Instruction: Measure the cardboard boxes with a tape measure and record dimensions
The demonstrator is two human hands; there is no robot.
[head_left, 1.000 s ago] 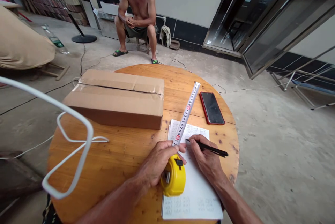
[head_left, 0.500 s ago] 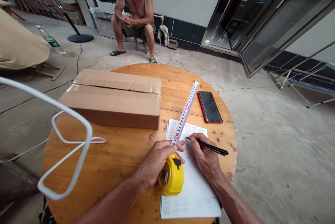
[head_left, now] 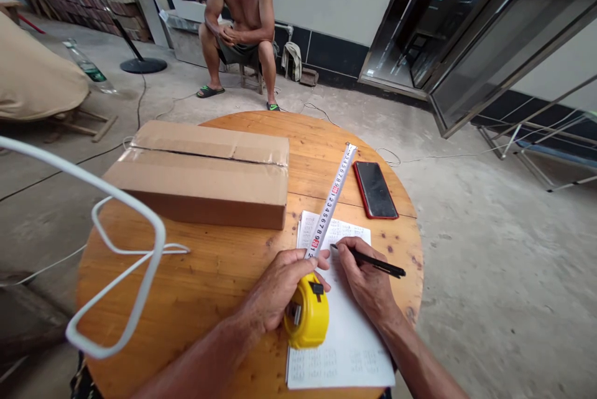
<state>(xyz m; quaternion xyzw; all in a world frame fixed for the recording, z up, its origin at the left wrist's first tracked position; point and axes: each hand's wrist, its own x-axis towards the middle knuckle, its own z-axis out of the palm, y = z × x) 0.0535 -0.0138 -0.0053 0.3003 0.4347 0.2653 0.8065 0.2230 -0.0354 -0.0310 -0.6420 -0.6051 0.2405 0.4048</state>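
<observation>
My left hand (head_left: 276, 290) is wrapped round a yellow tape measure (head_left: 308, 319) lying on a sheet of paper (head_left: 345, 337). Its white blade (head_left: 332, 200) runs out across the round wooden table (head_left: 205, 275) toward the far edge. My right hand (head_left: 366, 275) pinches a black pen (head_left: 373, 260), its tip touching the paper right beside the blade. The paper carries small printed or written rows at its top and bottom.
A taped cardboard box (head_left: 205, 175) lies on the table's left half. A red-edged phone (head_left: 375, 189) lies face up beside the blade's end. A white wire frame (head_left: 116, 243) overhangs the left edge. Another person (head_left: 240, 26) sits on a stool beyond, amid cables on the concrete floor.
Both hands, the tape and the pen keep their places. Only the camera view has shifted slightly.
</observation>
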